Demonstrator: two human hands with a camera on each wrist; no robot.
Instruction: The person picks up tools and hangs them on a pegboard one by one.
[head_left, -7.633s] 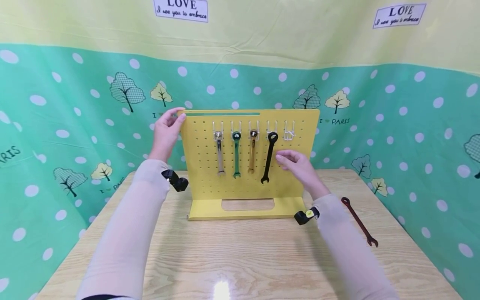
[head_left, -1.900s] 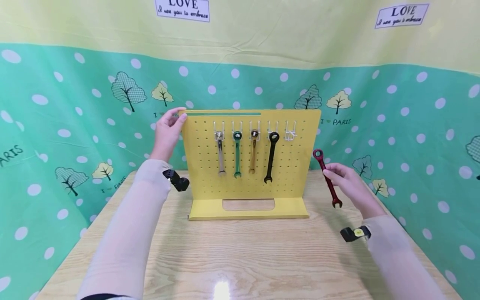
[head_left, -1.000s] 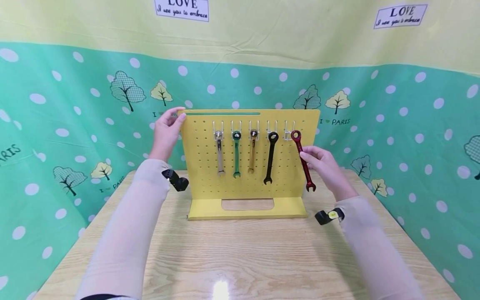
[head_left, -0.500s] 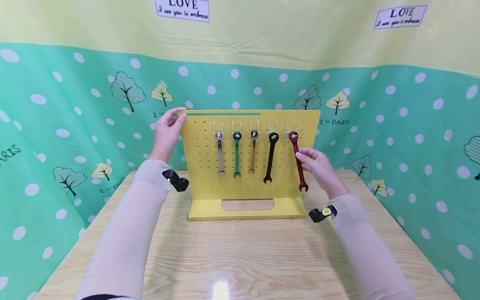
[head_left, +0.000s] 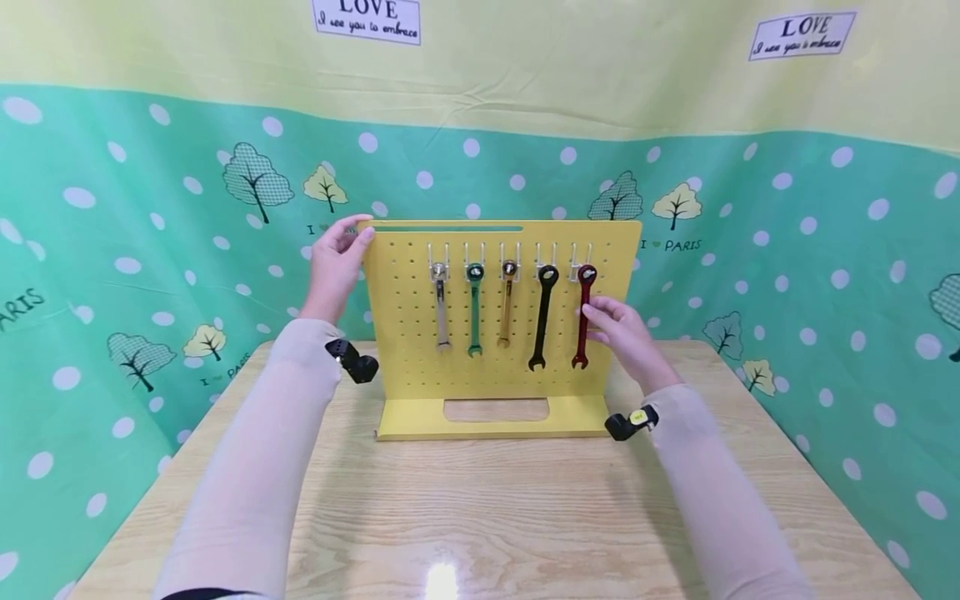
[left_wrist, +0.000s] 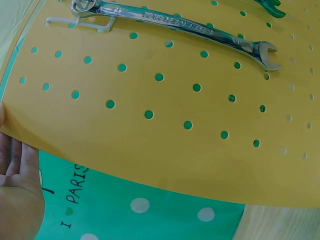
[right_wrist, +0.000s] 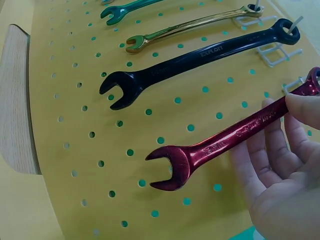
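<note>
My left hand (head_left: 335,271) pinches the upper left corner of a yellow pegboard (head_left: 420,371), which stands upright on its base. In my right hand (head_left: 628,340) is a red combination wrench (head_left: 581,346), held between thumb and fingers around mid-shank. Its ring end is at the rightmost white hook, its open jaw points down. The right wrist view shows the thumb in front of the red shank; the ring is partly cut off there. Silver (head_left: 442,312), green (head_left: 475,312), gold (head_left: 507,310) and black (head_left: 542,321) wrenches hang side by side on the other hooks.
The pegboard's base (head_left: 412,429) with its cut-out rests on a wooden table (head_left: 480,508). Behind and at both sides hangs a green dotted curtain (head_left: 480,171) with a yellow upper band.
My right hand picked up the red wrench from the table's right side and brought it left to the rightmost hook. Over the last half second the wrench swung nearly vertical. My left hand stayed put.
</note>
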